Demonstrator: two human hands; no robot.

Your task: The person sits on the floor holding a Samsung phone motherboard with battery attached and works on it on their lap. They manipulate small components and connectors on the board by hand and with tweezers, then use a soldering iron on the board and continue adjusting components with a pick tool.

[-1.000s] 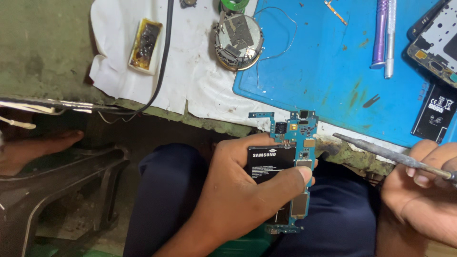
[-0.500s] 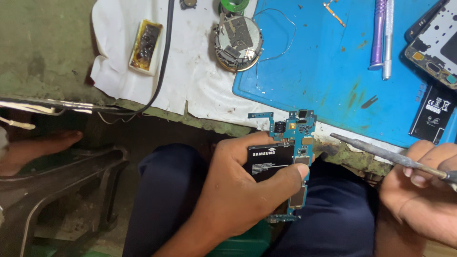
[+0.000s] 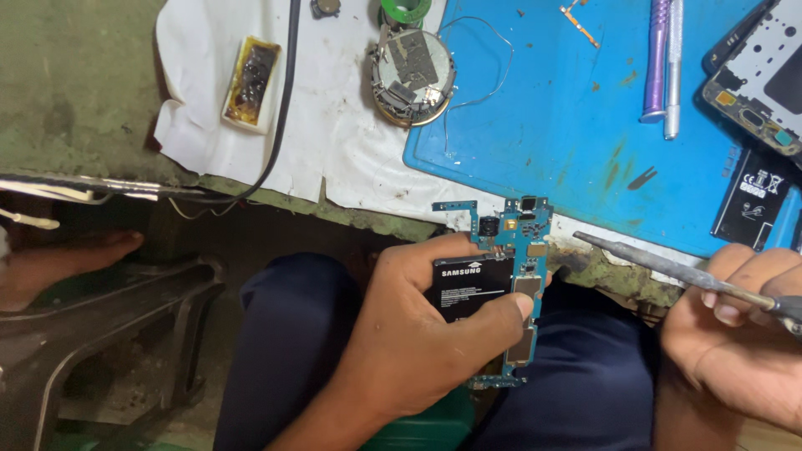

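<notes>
My left hand grips a blue phone circuit board together with a flat black battery, held upright over my lap in front of the bench edge. My thumb presses across the board's lower part. My right hand holds a soldering iron like a pen; its grey metal tip points left and ends a short way right of the board, apart from it.
A blue work mat lies on a stained white cloth. On them sit a round tin of parts, a small flux tray, a black cable, two pen-like tools, a phone frame and another black battery.
The circuit board and battery have shifted slightly up and right in my left hand. The soldering iron tip has stayed close beside the board.
</notes>
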